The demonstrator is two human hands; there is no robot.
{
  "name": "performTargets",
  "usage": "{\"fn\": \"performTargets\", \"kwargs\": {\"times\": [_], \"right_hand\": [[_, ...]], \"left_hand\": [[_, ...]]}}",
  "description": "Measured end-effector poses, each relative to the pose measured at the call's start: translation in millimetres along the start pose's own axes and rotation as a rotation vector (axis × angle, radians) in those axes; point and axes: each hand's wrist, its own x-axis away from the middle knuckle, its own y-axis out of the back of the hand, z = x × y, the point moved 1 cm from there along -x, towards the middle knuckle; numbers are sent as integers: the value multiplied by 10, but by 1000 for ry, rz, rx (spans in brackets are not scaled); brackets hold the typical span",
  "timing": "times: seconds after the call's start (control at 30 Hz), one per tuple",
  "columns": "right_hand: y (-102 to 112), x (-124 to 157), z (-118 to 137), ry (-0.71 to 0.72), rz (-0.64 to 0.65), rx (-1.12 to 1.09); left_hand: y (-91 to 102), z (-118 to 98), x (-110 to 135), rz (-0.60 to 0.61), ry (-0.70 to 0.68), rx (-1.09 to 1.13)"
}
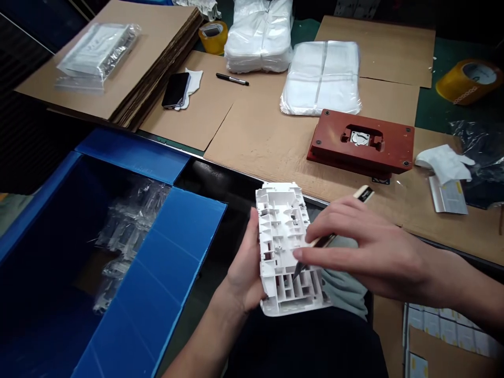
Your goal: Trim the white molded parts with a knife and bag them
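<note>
As the view looks down over the lap, we note the left hand (pixel 246 268) closed around the left edge of a white plastic part (pixel 281 231), fingers wrapped firmly, thumb along the rim, ribbed inner face up. The part is held in the air just off the near edge of the tabletop (pixel 268 142), over dark clothing. The right hand (pixel 366 247) is pinched shut on a small knife (pixel 323 241). Its fingers (pixel 315 254) lie flat over the blade, the tip sits among the ribs low on the part, and the pale handle end sticks out behind the knuckles. To the left is 1 open blue box (pixel 173 252) with clear bagged pieces (pixel 126 231) inside. On the cardboard-covered tabletop are a red fixture block (pixel 362 142), a flat stack of plastic bags (pixel 321 79), a phone (pixel 176 89), a marker (pixel 232 79) and 2 yellow tape rolls (pixel 213 35) (pixel 468 79). Risks, as we judge them: the blade works close to the left palm, so a slip off a rib could run the tip into that hand. The part has no support beneath it, so hard pressure could twist it out of the grasp or snap a thin wall. We cannot tell how sharp the blade is.
</note>
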Motion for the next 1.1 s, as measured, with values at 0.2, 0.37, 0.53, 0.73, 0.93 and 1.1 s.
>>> {"fn": "performTargets", "kwargs": {"times": [0.2, 0.37, 0.53, 0.73, 0.93, 1.1], "right_hand": [[2, -282, 78, 120, 184, -151], [-42, -289, 68, 106, 252, -243], [-97, -246, 49, 103, 229, -236], [-141, -183, 28, 128, 158, -192], [-174, -159, 21, 100, 113, -223], [-124, -82, -25, -58, -71, -219]], "left_hand": [[-8, 84, -19, -32, 22, 121], [-49, 100, -34, -16, 69, 133], [-38, 107, -38, -17, 83, 130], [17, 115, 7, -22, 75, 133], [16, 82, 3, -57, 53, 122], [84, 24, 22, -61, -77, 109]]}}
